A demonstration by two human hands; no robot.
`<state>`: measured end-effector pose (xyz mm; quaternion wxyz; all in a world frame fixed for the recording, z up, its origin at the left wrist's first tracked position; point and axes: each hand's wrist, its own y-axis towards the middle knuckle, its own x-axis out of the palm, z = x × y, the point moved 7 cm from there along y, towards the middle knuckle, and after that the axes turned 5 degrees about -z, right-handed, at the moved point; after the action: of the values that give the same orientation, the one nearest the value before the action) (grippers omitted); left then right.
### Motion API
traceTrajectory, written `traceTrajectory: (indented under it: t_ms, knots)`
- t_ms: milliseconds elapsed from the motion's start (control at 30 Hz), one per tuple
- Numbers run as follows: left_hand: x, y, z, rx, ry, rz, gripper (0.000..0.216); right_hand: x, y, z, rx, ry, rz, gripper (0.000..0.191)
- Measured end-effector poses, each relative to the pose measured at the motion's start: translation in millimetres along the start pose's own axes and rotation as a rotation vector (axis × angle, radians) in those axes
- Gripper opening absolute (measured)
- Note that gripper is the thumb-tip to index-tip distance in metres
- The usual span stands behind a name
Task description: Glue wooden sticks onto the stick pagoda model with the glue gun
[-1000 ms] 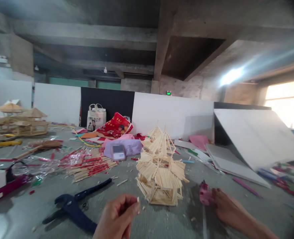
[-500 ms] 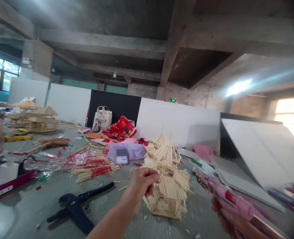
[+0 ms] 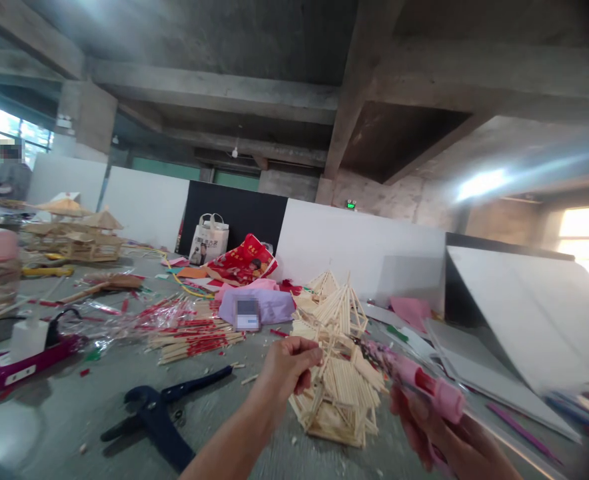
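Observation:
A tiered model tower of thin wooden sticks point(image 3: 342, 373) stands on the grey table. My left hand point(image 3: 289, 367) reaches in from below, fingers pinched at the tower's left side near a middle roof; a small stick piece between the fingertips cannot be made out. My right hand point(image 3: 437, 433) grips a pink glue gun point(image 3: 419, 383), its tip pointing left at the tower's upper part.
Blue pliers point(image 3: 159, 413) lie left of my arm. A heap of red-wrapped sticks point(image 3: 192, 330), a purple cloth point(image 3: 259, 307), a purple tool point(image 3: 19, 360), white boards point(image 3: 519, 307), other stick models point(image 3: 79, 237) and a person at far left point(image 3: 9, 177) surround the spot.
My left hand rose from the table to the tower's side. My right hand picked the pink glue gun off the table and brought its tip to the tower. The camera panned left.

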<state>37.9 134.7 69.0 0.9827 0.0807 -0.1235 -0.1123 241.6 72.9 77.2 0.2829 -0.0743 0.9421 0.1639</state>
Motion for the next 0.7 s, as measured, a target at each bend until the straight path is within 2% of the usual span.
traceTrajectory:
  t_ms: [167, 433, 600, 700]
  knots:
    - [2.6, -1.2, -1.0, -0.009, -0.004, -0.008, 0.023, -6.2, 1.1, -5.2, -0.020, 0.109, 0.131, 0.043]
    - [3.1, 5.7, -3.1, 0.045, -0.026, -0.022, 0.021, -1.3, 23.9, -11.1, -0.030, 0.134, 0.051, 0.045]
    - [7.6, 3.9, -3.6, 0.016, -0.042, -0.049, 0.023, 8.8, 7.7, -17.1, -0.085, 0.115, 0.031, 0.041]
    - [11.3, -2.3, -2.9, -0.003, -0.042, -0.047, 0.025, 11.8, -4.6, -12.7, -0.045, 0.103, 0.037, 0.043]
